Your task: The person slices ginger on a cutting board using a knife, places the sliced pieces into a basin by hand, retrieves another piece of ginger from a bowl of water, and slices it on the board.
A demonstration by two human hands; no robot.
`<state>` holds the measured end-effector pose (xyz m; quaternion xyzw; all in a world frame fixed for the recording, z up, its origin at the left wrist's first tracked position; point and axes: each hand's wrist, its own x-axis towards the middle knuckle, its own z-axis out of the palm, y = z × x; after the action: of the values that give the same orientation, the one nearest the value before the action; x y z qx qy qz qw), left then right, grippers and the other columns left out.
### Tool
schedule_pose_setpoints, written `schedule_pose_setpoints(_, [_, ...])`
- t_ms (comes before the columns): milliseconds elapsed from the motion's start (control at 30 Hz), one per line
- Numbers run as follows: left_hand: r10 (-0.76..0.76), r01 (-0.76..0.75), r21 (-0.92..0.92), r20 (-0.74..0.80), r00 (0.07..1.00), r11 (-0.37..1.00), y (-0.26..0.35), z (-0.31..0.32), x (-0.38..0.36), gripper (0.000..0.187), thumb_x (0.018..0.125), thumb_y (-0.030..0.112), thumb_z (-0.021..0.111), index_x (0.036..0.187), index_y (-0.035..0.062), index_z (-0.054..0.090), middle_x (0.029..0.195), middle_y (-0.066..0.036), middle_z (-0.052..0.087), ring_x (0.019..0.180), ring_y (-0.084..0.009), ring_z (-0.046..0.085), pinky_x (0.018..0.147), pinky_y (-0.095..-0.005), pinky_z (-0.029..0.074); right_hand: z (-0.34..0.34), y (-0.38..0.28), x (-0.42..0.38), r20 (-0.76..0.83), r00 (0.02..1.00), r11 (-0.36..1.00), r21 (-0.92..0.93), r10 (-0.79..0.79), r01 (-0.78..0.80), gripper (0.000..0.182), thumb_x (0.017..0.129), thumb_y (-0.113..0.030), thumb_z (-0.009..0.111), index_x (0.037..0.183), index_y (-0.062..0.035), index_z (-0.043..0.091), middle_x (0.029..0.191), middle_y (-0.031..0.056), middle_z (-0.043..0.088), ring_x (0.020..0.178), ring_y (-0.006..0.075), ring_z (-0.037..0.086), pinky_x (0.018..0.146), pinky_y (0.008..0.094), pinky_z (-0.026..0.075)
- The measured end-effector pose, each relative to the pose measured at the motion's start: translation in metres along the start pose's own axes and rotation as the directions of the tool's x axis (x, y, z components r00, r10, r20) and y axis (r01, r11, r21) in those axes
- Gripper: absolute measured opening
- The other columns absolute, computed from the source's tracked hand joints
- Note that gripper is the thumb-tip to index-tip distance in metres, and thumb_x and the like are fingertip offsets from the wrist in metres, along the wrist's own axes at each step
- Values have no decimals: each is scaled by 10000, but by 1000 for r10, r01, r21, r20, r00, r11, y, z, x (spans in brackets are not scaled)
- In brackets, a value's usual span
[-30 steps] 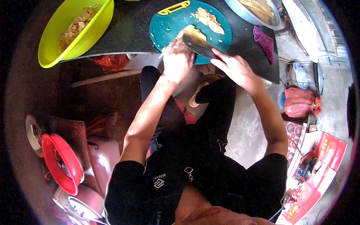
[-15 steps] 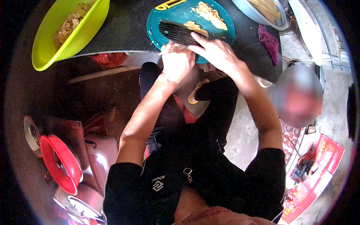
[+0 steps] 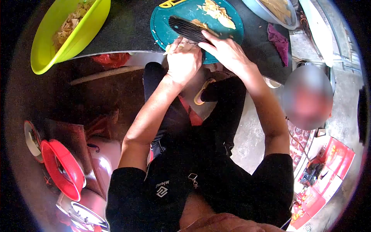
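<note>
A dark kitchen knife (image 3: 187,30) with a ridged blade lies across the round teal cutting board (image 3: 159,29). My right hand (image 3: 228,53) is closed around its handle end, mostly hiding the handle. Beside the blade, my left hand (image 3: 185,60) presses down with curled fingers on a pale food piece (image 3: 169,49), of which only a bit shows at the fingertips. Thin pale yellow slices (image 3: 218,14) are heaped on the far part of the board. Another slice (image 3: 201,25) rests just beyond the blade.
On the black table (image 3: 127,33), a lime-green basin (image 3: 42,58) with pale shreds stands left. A light blue bowl (image 3: 292,23) of tan food and a purple cloth (image 3: 279,44) are right. Red baskets (image 3: 63,170) stand lower left; a blurred oval (image 3: 308,96) covers something right.
The knife has shifted slightly right and its blade angle has changed a little. My right hand has moved with it; my left hand stays nearly in place on the food.
</note>
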<state>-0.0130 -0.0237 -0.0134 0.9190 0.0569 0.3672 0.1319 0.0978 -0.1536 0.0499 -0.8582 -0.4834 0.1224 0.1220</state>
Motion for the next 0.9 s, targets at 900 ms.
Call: schedule_pose_setpoints(900, [10, -4, -63, 85, 996, 998, -9, -1, -1, 229, 731, 131, 687, 959, 121, 702, 992, -55, 695, 949, -201, 652, 883, -345, 449, -16, -29, -62, 66, 959, 960, 37, 275, -278, 564, 968, -516, 462, 1264, -48, 571, 752, 241, 657, 661, 380, 668, 664, 482, 530])
